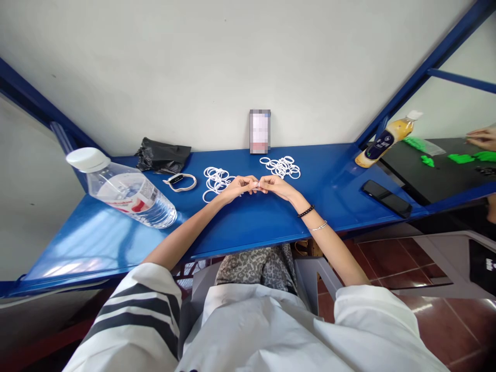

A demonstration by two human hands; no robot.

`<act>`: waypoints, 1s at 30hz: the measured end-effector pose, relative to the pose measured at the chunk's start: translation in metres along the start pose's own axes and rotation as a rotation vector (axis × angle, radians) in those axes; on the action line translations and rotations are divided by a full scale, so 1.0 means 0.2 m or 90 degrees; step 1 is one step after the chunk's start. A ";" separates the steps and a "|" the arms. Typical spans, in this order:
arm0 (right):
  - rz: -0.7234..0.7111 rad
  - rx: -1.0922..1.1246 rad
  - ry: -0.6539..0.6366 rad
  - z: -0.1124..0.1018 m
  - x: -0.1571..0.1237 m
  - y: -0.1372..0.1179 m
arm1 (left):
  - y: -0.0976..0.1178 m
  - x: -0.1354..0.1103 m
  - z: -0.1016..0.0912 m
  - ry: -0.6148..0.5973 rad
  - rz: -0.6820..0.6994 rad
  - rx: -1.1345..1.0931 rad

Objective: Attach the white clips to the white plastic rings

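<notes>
My left hand (243, 187) and my right hand (277, 186) meet above the blue table (251, 222), their fingertips pinched together. Between them shows a tiny bit of a small white piece (257, 185); the fingers hide the rest, so its kind cannot be made out. Beside my left hand lies a loose pile of thin white rings (211, 183), partly covered by that hand. Just beyond my right hand is a second pile of white rings (284, 166). Both hands are closed.
A phone (260, 132) leans against the wall. To the left are a large water bottle (127, 191), a black plastic bag (163, 156) and a watch (180, 181). On the right stand a juice bottle (387, 139) and a dark phone (386, 198); another person's hand (482, 138) is near green pieces (461, 158).
</notes>
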State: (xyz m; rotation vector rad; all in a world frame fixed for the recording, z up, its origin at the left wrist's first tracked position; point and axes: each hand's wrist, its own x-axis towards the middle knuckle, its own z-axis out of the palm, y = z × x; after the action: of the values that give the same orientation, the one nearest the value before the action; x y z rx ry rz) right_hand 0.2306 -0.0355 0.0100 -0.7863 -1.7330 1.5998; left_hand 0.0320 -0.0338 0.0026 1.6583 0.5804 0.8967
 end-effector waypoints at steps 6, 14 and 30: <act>0.009 -0.054 -0.002 -0.01 -0.01 -0.01 | 0.01 0.00 0.00 -0.024 -0.009 0.012; 0.017 -0.080 0.022 -0.01 0.00 0.00 | 0.02 0.00 -0.01 -0.010 -0.018 0.023; 0.013 -0.140 0.022 0.00 0.00 -0.01 | 0.04 -0.01 -0.02 -0.028 -0.038 0.054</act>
State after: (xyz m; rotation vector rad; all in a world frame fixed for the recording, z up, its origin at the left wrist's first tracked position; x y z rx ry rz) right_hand 0.2310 -0.0361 0.0117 -0.9340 -1.9028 1.4157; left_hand 0.0276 -0.0361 0.0107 1.7244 0.6416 0.7997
